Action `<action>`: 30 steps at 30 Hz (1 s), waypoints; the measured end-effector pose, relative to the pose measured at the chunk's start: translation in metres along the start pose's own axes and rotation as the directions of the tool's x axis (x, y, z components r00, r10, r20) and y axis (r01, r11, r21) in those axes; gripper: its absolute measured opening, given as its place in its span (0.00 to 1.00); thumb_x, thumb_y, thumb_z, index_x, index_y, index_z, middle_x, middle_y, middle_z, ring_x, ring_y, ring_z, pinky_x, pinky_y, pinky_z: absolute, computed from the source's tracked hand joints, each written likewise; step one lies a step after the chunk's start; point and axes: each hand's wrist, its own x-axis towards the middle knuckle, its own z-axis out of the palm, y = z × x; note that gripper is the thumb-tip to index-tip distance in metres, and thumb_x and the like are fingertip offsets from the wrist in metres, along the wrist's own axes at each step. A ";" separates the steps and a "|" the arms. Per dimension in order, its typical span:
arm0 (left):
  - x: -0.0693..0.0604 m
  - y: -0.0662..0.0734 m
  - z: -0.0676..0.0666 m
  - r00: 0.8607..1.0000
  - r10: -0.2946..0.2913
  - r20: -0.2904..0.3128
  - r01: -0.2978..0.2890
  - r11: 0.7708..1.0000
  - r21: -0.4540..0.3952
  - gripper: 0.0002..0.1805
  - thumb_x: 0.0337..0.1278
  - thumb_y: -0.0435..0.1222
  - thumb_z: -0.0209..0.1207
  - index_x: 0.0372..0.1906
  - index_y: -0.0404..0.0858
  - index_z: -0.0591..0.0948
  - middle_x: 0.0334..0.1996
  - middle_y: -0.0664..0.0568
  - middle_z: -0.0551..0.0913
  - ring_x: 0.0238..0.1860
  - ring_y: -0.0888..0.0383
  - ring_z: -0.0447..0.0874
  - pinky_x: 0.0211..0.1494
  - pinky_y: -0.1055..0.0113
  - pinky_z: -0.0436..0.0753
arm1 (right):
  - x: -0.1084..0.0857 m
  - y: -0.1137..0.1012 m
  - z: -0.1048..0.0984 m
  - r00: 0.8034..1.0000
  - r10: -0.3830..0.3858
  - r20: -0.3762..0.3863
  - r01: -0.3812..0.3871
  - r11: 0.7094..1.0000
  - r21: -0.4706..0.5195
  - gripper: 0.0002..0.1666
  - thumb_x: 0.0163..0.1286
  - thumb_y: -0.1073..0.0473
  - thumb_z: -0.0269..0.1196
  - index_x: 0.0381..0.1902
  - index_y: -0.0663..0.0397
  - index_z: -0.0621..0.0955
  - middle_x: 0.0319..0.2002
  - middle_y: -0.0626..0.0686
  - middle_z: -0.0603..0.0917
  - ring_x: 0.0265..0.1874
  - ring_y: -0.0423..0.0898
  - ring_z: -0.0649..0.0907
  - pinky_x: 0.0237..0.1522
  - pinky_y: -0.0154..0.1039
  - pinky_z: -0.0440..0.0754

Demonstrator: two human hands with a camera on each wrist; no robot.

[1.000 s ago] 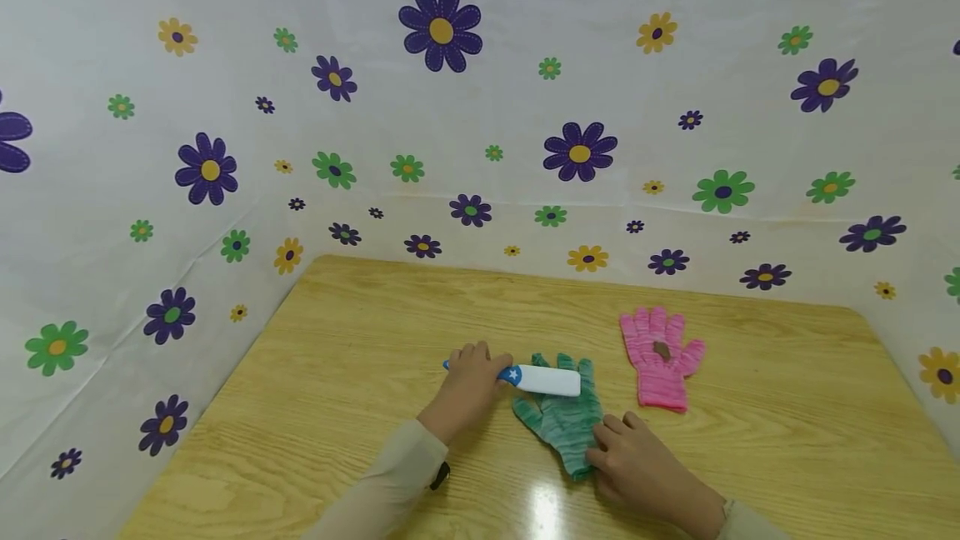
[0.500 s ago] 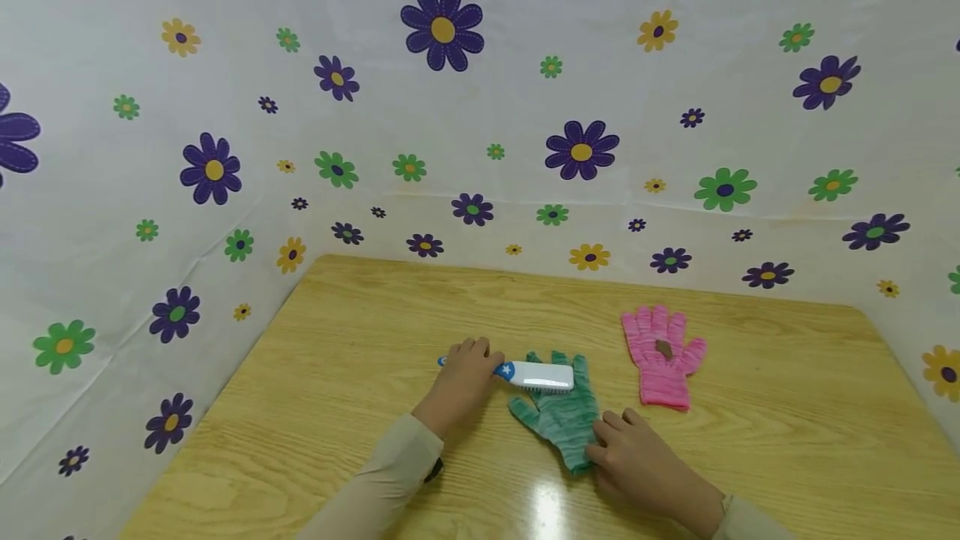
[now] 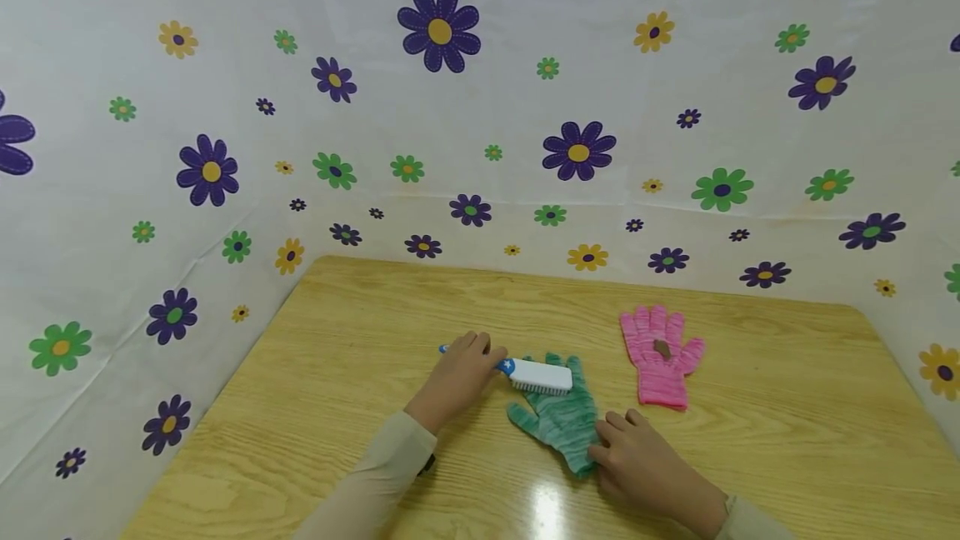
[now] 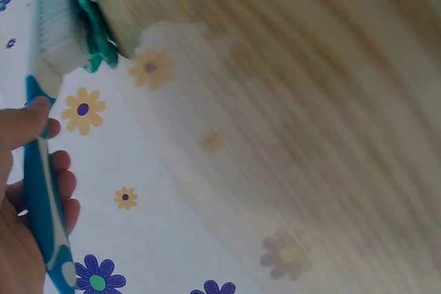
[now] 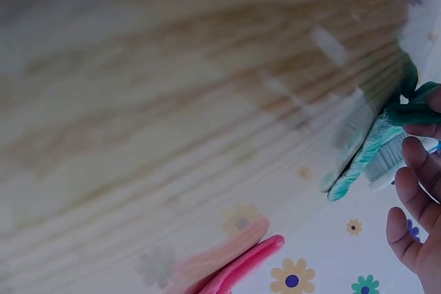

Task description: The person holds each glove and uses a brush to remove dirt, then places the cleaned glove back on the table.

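Note:
My left hand (image 3: pixel 457 377) grips the blue-and-white handle of a brush (image 3: pixel 542 375). In the left wrist view its fingers and thumb curl round the handle, and the white bristles (image 4: pixel 63 27) face a green knitted glove (image 4: pixel 96 29). From the head view, the brush head lies over the finger end of that glove (image 3: pixel 567 427), which is flat on the table with its cuff towards the person. My right hand (image 3: pixel 648 465) pinches the glove's cuff edge; the right wrist view shows thumb and forefinger on the cuff (image 5: pixel 410 113), the other fingers loosely bent.
A pink knitted glove (image 3: pixel 660 377) with a brown patch (image 3: pixel 662 349) lies on the wooden table (image 3: pixel 360 332) to the right of the green one. White cloth walls (image 3: pixel 510 107) with printed flowers stand behind and beside the table.
The left hand has drawn the brush slightly leftwards across the green glove, and its bristles now show beneath the tilted head. The right hand stays at the cuff.

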 end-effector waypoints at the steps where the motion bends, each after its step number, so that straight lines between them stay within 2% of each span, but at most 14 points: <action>1: 0.000 -0.001 0.001 1.000 0.012 -0.010 -0.012 1.000 -0.001 0.09 0.57 0.41 0.61 0.42 0.47 0.76 0.30 0.54 0.71 0.30 0.61 0.63 0.37 0.68 0.69 | 0.000 0.000 0.000 1.000 0.000 0.002 0.000 1.000 0.000 0.10 0.41 0.54 0.71 0.19 0.42 0.78 0.21 0.42 0.69 0.23 0.38 0.59 0.28 0.31 0.54; 6: -0.002 -0.003 0.001 1.000 0.025 -0.019 -0.025 1.000 0.001 0.08 0.59 0.42 0.60 0.42 0.49 0.75 0.30 0.54 0.70 0.30 0.60 0.62 0.37 0.69 0.68 | -0.001 0.000 0.002 1.000 -0.002 0.004 0.002 1.000 0.001 0.10 0.42 0.55 0.71 0.18 0.42 0.78 0.21 0.42 0.68 0.23 0.38 0.58 0.29 0.30 0.53; 11: -0.002 -0.006 -0.001 0.997 0.001 -0.073 -0.001 1.000 -0.004 0.09 0.57 0.40 0.61 0.41 0.48 0.74 0.30 0.52 0.70 0.31 0.59 0.64 0.37 0.66 0.69 | -0.002 0.000 0.004 1.000 0.005 0.002 -0.005 1.000 0.013 0.10 0.43 0.56 0.71 0.18 0.41 0.78 0.21 0.41 0.66 0.23 0.37 0.57 0.29 0.30 0.52; 13: -0.001 -0.009 -0.001 0.995 -0.027 -0.091 0.029 0.999 0.015 0.10 0.56 0.40 0.62 0.40 0.47 0.73 0.30 0.51 0.70 0.30 0.58 0.64 0.36 0.65 0.69 | -0.003 0.001 0.004 1.000 0.010 0.004 -0.010 1.000 0.016 0.10 0.44 0.56 0.70 0.18 0.41 0.77 0.21 0.41 0.66 0.24 0.37 0.57 0.29 0.30 0.53; 16: -0.001 -0.015 0.002 0.992 -0.097 -0.081 0.102 0.994 0.050 0.10 0.57 0.40 0.61 0.39 0.45 0.72 0.30 0.50 0.69 0.29 0.57 0.62 0.35 0.65 0.66 | -0.003 0.001 0.004 1.000 0.010 0.005 -0.010 1.000 0.015 0.10 0.44 0.56 0.70 0.18 0.41 0.77 0.21 0.41 0.66 0.24 0.38 0.57 0.29 0.30 0.53; 19: -0.003 -0.018 -0.001 0.981 -0.176 -0.084 0.181 0.982 0.061 0.11 0.56 0.40 0.62 0.40 0.44 0.73 0.30 0.49 0.69 0.30 0.56 0.61 0.35 0.65 0.66 | -0.002 0.000 0.002 1.000 0.004 0.016 -0.005 1.000 0.020 0.10 0.44 0.56 0.70 0.17 0.42 0.77 0.21 0.41 0.66 0.23 0.38 0.58 0.29 0.31 0.54; 22: -0.004 -0.016 -0.006 0.968 -0.233 -0.092 0.236 0.972 0.020 0.12 0.55 0.40 0.62 0.42 0.44 0.74 0.32 0.48 0.70 0.31 0.56 0.64 0.35 0.65 0.68 | -0.001 0.000 0.001 1.000 0.001 0.018 -0.002 1.000 0.019 0.10 0.43 0.56 0.69 0.17 0.42 0.76 0.21 0.41 0.66 0.23 0.38 0.58 0.28 0.31 0.54; 24: -0.005 -0.013 -0.008 0.966 -0.247 -0.083 0.245 0.969 -0.029 0.12 0.56 0.40 0.62 0.43 0.44 0.74 0.32 0.48 0.71 0.32 0.56 0.66 0.37 0.65 0.70 | -0.001 0.000 0.001 1.000 0.000 0.019 0.000 1.000 0.018 0.10 0.43 0.56 0.69 0.17 0.42 0.76 0.21 0.42 0.66 0.23 0.38 0.59 0.28 0.31 0.54; 28: -0.007 -0.008 -0.010 0.974 -0.223 -0.029 0.219 0.969 -0.112 0.12 0.57 0.40 0.62 0.43 0.44 0.74 0.33 0.49 0.71 0.33 0.57 0.66 0.39 0.64 0.70 | -0.001 0.000 0.003 1.000 0.000 0.021 -0.001 1.000 0.019 0.10 0.43 0.56 0.69 0.16 0.42 0.76 0.21 0.42 0.66 0.23 0.38 0.59 0.28 0.31 0.54; 30: -0.010 -0.007 -0.008 0.978 -0.210 -0.001 0.208 0.970 -0.125 0.11 0.57 0.40 0.62 0.43 0.44 0.74 0.33 0.50 0.70 0.32 0.57 0.64 0.39 0.64 0.68 | -0.001 0.000 0.003 1.000 0.000 0.025 0.000 1.000 0.021 0.10 0.43 0.55 0.69 0.16 0.42 0.76 0.21 0.41 0.66 0.23 0.38 0.59 0.29 0.31 0.54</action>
